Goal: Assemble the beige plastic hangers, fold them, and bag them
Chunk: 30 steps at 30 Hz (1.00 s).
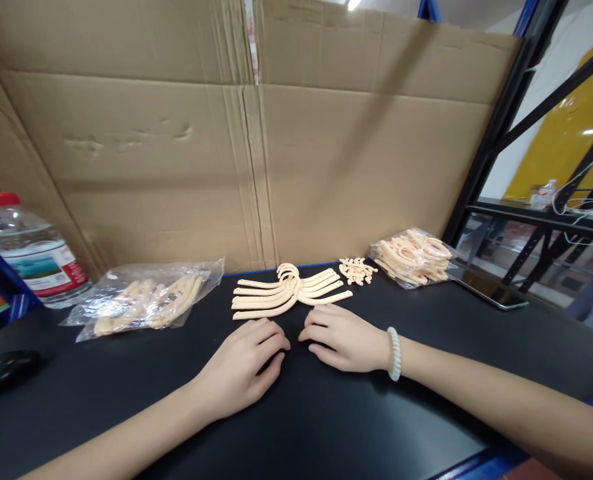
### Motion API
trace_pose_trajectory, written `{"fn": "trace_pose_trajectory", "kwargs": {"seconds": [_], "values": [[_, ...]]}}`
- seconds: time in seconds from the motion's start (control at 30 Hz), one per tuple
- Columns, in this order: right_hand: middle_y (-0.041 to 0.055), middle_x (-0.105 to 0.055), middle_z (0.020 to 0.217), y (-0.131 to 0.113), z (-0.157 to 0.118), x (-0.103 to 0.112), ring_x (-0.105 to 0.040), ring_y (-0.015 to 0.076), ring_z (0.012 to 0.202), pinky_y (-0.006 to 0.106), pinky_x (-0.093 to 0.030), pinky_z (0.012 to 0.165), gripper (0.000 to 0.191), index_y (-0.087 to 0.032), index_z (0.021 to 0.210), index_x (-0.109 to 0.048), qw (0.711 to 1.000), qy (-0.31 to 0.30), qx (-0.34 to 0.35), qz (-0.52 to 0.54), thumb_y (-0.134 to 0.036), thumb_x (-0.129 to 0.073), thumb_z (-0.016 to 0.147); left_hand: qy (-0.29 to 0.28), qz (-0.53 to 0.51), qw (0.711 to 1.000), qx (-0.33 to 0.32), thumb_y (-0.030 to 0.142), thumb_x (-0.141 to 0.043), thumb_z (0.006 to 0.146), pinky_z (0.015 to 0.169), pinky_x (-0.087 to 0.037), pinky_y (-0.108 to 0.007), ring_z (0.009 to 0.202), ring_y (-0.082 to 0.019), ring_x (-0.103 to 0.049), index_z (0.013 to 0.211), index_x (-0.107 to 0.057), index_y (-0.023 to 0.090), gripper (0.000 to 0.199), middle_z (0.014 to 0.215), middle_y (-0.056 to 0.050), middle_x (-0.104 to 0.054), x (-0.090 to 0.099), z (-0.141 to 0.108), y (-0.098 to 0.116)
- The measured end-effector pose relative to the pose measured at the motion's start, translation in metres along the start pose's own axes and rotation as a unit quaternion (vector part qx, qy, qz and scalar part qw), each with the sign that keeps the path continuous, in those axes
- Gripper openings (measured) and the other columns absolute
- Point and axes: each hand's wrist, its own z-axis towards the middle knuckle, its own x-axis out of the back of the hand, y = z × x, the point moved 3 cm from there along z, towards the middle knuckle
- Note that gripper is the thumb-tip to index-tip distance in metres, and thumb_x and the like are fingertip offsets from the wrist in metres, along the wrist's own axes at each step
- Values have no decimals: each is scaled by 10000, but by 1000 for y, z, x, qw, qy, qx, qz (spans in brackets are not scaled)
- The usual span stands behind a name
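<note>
Several cream plastic hangers (290, 291) lie overlapped in a row on the black table (326, 427), their hooks toward the back. Just in front of their left side rests my left hand (249, 363), fingers loosely curved and apart, holding nothing. My right hand (343, 338), with a pale coiled band at the wrist, lies close to the hangers' right arms; its fingers are apart and hold nothing. A small pile of cream pieces (357, 271) sits to the right of the hangers.
At the left are a clear bag with cream parts (149, 303), a large red-capped bottle (39, 250) and a black mouse (9, 370). At the right are another filled bag (413, 257) and a phone (491, 287). Cardboard (176, 153) stands behind.
</note>
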Motion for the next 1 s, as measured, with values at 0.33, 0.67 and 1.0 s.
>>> {"fn": "trace_pose_trajectory", "kwargs": {"seconds": [0.33,0.67,1.0], "values": [[94,-594,960,-1,0,-1,-519,195,887,346,-442,857,223,-134,1053,-627,1000,1,-3,-1,-196,-473,905,21,12,999,21,136,-440,878,801,-477,-372,888,-219,-582,965,-604,203,197,959,-59,-623,1,-2,-1],[94,-594,954,-1,-1,1,-522,201,896,365,-447,862,231,-146,1054,-629,1000,1,-4,7,-198,-455,911,67,63,994,54,142,-488,840,908,-467,-438,1079,-270,-554,1175,-498,182,338,1140,-102,-609,5,-1,-3],[99,-597,939,-2,-1,1,-522,206,890,381,-450,861,228,-146,1044,-630,1000,7,3,9,-194,-451,911,69,86,991,76,217,-503,850,1043,-402,-512,1305,-319,-424,1354,-397,146,520,1401,-168,-476,-3,-3,-12]]}}
